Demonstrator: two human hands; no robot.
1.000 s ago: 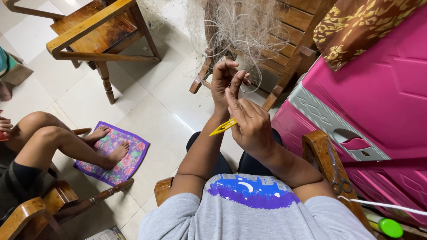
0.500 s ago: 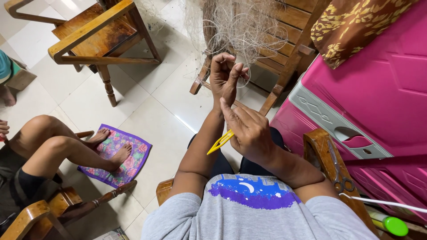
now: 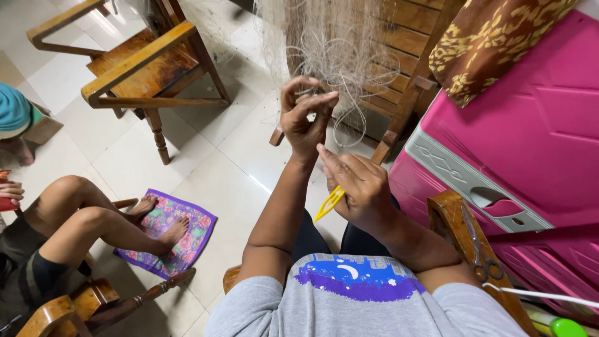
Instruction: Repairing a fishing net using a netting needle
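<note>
My left hand (image 3: pixel 304 118) is raised in front of me, its fingers pinched on thin strands of a pale fishing net (image 3: pixel 337 43) that hangs over a wooden bench (image 3: pixel 405 56). Just below it, my right hand (image 3: pixel 359 187) is closed around a yellow netting needle (image 3: pixel 329 203), whose pointed end sticks out down and to the left. The two hands are close together but apart. A loop of line curls below the left hand.
A pink plastic cabinet (image 3: pixel 530 143) stands at my right, with a brown patterned cloth (image 3: pixel 493 37) on top. Scissors (image 3: pixel 477 249) lie on my chair's armrest. A wooden armchair (image 3: pixel 143 68) stands far left. Another person's legs (image 3: pixel 93 218) rest on a floral mat (image 3: pixel 168 234).
My right hand with the yellow needle has drawn down and back from the left hand. The left hand stays pinched on the net strands. The view has shifted slightly.
</note>
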